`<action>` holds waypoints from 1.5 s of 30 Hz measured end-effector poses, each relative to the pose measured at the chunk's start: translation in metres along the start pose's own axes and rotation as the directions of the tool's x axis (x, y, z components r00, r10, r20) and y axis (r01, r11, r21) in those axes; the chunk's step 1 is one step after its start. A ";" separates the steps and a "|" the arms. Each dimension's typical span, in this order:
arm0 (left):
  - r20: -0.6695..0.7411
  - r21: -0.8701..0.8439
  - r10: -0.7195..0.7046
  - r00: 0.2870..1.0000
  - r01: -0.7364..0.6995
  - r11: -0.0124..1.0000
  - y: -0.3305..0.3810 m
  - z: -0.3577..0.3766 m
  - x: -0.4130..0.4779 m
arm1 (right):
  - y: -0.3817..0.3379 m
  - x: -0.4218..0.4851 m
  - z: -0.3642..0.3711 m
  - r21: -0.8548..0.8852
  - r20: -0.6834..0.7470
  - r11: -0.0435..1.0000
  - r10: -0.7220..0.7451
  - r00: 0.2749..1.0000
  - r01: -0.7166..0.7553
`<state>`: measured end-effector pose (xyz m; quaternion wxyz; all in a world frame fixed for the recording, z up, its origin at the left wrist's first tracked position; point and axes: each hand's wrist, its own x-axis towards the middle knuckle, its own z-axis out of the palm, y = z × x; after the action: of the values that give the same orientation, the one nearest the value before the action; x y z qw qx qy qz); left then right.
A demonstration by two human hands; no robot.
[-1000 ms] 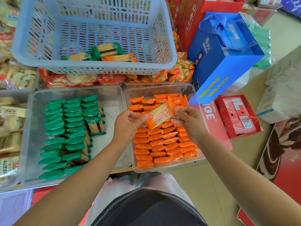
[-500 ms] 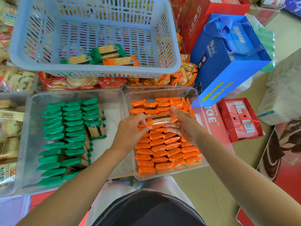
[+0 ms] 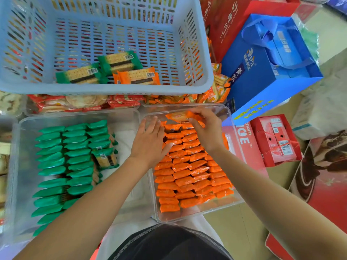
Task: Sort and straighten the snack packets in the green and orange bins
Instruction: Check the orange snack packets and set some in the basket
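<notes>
Orange packet [image 3: 179,116], glossy, flat, rectangular

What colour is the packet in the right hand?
Orange: the shiny snack packet shows best in the head view.

Single view, head-worn, wide-angle. It looks forward and steeply down over the person's own front; a dark garment [image 3: 169,244] fills bottom centre. Both forearms enter from the lower corners and meet mid-frame: left hand [image 3: 150,141], and right hand [image 3: 208,128] pinching an orange packet [image 3: 179,116]. The orange bin [image 3: 187,215] and green bin [image 3: 24,166] lie close, at arm's reach. The blue basket [image 3: 105,90] sits farther off, along the top edge. Straight edges bow near the frame borders.
</notes>
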<state>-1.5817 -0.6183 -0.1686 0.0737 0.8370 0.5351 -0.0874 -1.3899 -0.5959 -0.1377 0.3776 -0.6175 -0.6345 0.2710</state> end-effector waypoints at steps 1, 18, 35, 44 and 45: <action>0.026 0.026 -0.009 1.000 0.009 1.000 -0.001 0.001 0.002 | 0.001 0.001 0.003 -0.043 0.000 0.998 -0.045 0.999 0.045; -0.027 0.059 -0.037 0.999 0.038 0.998 -0.008 0.010 -0.006 | 0.041 -0.009 0.049 -0.441 0.214 0.864 -0.162 0.963 0.243; -0.010 0.023 -0.013 1.000 0.014 1.000 -0.006 0.009 -0.008 | 0.050 -0.022 0.041 -0.430 0.567 0.867 0.041 0.823 0.253; -0.076 -0.118 0.273 0.959 -0.281 0.952 0.039 0.021 -0.056 | 0.040 -0.068 -0.024 -0.257 0.445 0.956 -0.013 0.895 0.141; -0.065 -0.132 0.316 0.946 -0.322 0.937 0.045 0.023 -0.062 | 0.042 -0.077 -0.032 -0.253 0.448 0.957 -0.013 0.894 0.140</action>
<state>-1.5678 -0.6965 -0.1757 0.1343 0.9071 0.3985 -0.0183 -1.3433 -0.6721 -0.1648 0.1436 -0.5610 -0.7593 0.2969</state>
